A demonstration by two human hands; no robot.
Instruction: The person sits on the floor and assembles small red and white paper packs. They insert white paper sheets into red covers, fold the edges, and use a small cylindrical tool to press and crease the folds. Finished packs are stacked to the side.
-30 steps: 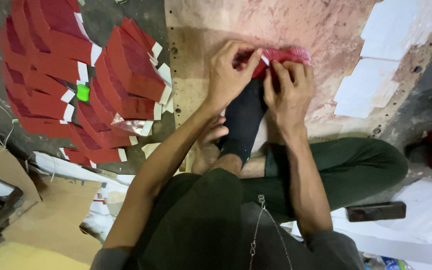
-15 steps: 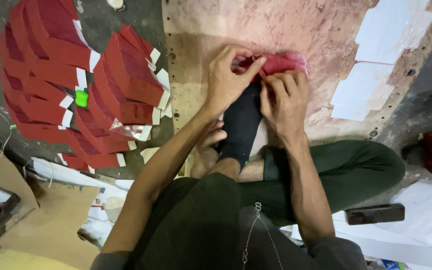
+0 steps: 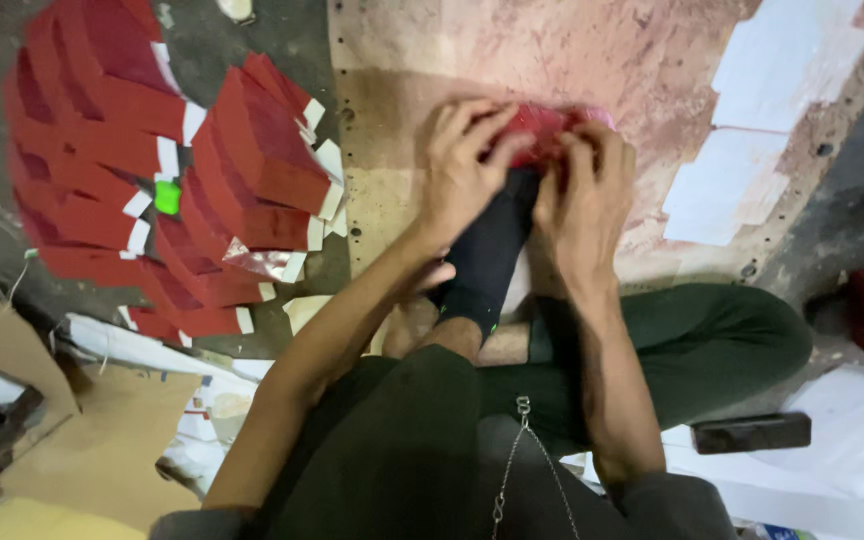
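On the stained board, left hand and right hand, fingers curled, both pinching a red piece.

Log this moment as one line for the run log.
left hand: pressing red piece | right hand: pressing same piece | foot in black sock: between hands | surface: stained board | beside: stacks of red pieces
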